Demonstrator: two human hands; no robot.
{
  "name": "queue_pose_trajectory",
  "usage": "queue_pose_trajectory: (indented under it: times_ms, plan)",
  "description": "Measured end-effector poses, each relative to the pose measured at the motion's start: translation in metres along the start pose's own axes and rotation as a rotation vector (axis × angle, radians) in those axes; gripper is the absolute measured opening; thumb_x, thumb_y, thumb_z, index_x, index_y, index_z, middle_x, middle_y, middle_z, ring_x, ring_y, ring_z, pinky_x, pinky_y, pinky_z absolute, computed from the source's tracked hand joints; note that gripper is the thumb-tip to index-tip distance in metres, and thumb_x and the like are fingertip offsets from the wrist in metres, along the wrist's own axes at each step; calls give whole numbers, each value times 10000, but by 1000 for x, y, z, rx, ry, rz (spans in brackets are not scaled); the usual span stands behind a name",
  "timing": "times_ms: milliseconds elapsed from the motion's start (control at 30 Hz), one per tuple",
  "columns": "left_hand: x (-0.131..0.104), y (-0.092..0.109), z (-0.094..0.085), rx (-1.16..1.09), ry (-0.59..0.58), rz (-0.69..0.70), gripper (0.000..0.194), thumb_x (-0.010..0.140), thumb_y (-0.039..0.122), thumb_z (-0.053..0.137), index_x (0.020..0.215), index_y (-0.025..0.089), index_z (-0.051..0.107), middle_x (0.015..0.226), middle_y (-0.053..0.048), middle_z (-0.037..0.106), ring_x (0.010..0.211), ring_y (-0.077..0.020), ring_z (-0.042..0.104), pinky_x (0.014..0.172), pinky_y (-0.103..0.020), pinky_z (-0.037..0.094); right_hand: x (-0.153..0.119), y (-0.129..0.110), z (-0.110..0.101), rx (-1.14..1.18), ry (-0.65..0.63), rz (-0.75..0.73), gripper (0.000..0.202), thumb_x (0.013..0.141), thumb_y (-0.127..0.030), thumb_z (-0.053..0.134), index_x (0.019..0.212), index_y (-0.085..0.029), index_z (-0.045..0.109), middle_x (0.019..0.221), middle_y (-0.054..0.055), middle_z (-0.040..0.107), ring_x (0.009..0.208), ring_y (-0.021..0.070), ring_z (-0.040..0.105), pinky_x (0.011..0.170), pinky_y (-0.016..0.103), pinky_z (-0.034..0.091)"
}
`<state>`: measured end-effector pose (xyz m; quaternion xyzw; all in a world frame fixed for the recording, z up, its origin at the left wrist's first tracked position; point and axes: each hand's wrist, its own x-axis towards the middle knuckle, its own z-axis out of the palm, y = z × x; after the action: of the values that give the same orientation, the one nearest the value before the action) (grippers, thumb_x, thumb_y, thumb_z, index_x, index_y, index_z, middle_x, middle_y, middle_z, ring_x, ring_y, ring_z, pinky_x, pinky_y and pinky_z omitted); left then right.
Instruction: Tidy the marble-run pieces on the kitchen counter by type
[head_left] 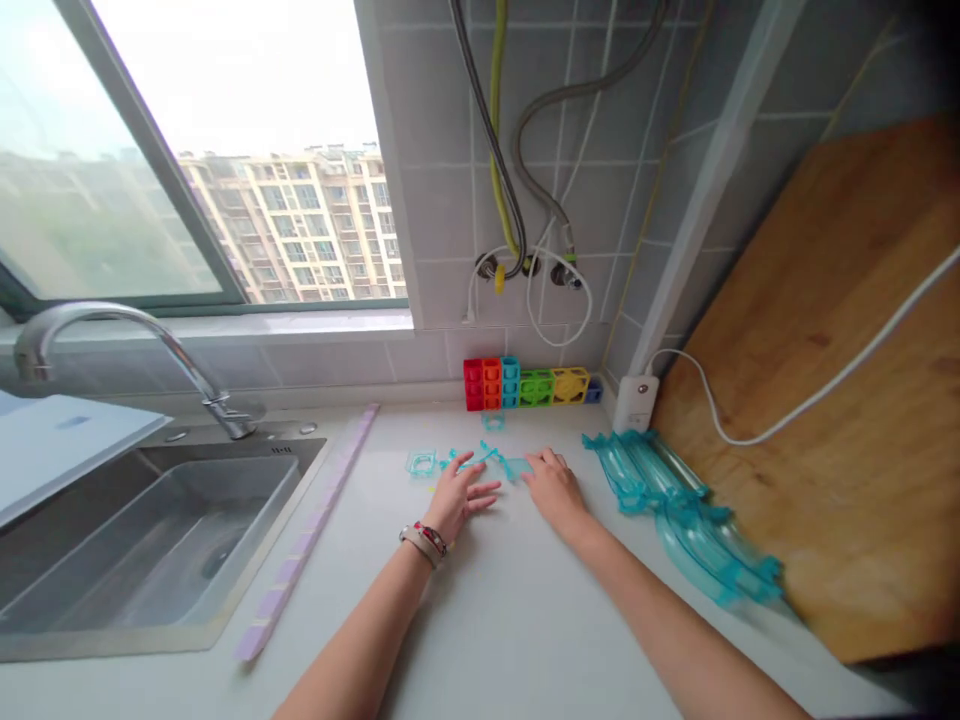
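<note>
On the white countertop point(517, 600), my left hand point(454, 497) hovers or rests with its fingers spread, and nothing shows in its grip. Beyond its fingertips lie several small translucent blue plastic pieces point(491, 453). My right hand point(555, 488) has its fingers bent together at the edge of a flat translucent blue plastic piece point(519, 467), which it appears to pinch. To the left of my hands lies a square translucent blue frame point(422, 463). Another small blue frame point(493, 422) sits farther back.
Colored plastic blocks point(525, 385) stand in a row against the wall. Curved translucent blue track pieces point(675, 500) are piled at right, beside a wooden board point(840, 380) and a white plug adapter point(636, 402). At left are a purple strip point(315, 530), a sink point(180, 640) and a faucet point(180, 355).
</note>
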<state>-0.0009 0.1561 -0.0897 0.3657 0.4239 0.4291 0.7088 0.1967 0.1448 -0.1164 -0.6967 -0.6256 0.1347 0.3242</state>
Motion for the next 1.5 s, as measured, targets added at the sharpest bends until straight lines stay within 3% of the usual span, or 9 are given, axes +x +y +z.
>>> queue_pose_trajectory:
  times_ms: [200,300,433,567,700,967,1167,1333,1500]
  plan:
    - [-9,-11,14,119,56,141,512,702,369,886,1073,203,575,1334,-154,618,771,-196,757,543,-255,600,-4,7,-19,382,116,61,331,872,-235,645,1190,-231,733,1212,126,641,1177,307,582,1081,428,426]
    - [-12,-8,16,130,51,198,462,688,418,893,920,186,567,1151,-114,701,787,-204,751,538,-237,592,3,5,-19,629,153,151,373,875,-358,642,1210,-202,698,1224,136,639,1123,299,629,1000,448,506]
    - [-14,2,14,63,18,217,474,733,522,838,828,185,518,1057,-97,727,791,-177,734,605,-248,612,2,-3,-20,981,53,262,386,908,-506,582,1149,-218,672,1097,114,704,874,246,727,718,374,598]
    - [-16,8,12,-52,-65,166,569,712,674,778,782,197,477,1007,-94,733,721,-162,703,566,-267,617,-5,-12,-26,1201,-91,314,327,875,-522,651,999,-221,680,986,96,750,789,215,739,685,338,587]
    - [-20,9,12,-133,-115,74,562,728,651,779,711,199,445,867,-43,703,669,-146,679,498,-235,591,-8,-15,-29,1258,-167,385,311,787,-455,760,957,-204,694,855,78,766,776,203,712,656,292,524]
    - [-23,12,12,-171,-152,-74,454,847,610,675,785,169,588,817,-59,695,679,-174,681,423,-238,572,-9,-17,-30,1268,-211,458,450,812,-637,679,809,-188,699,648,42,707,658,182,639,611,271,431]
    - [-24,12,15,-157,-132,-59,193,838,294,729,903,179,589,1049,-96,743,744,-178,725,512,-237,591,-13,-22,-33,1331,-230,427,566,827,-752,583,706,-205,664,637,30,674,661,182,624,710,303,478]
    - [-23,11,17,-128,-132,-22,229,817,273,754,862,193,544,1227,-126,718,905,-245,754,655,-303,629,-13,-21,-33,1378,-244,394,470,789,-659,694,686,-202,657,673,16,661,729,180,607,768,304,470]
    - [-19,8,16,-87,-120,-8,255,789,254,799,841,166,566,1218,-136,720,765,-186,735,612,-270,624,-10,-22,-34,1471,-316,370,531,825,-716,510,686,-215,621,683,48,671,744,222,622,723,336,476]
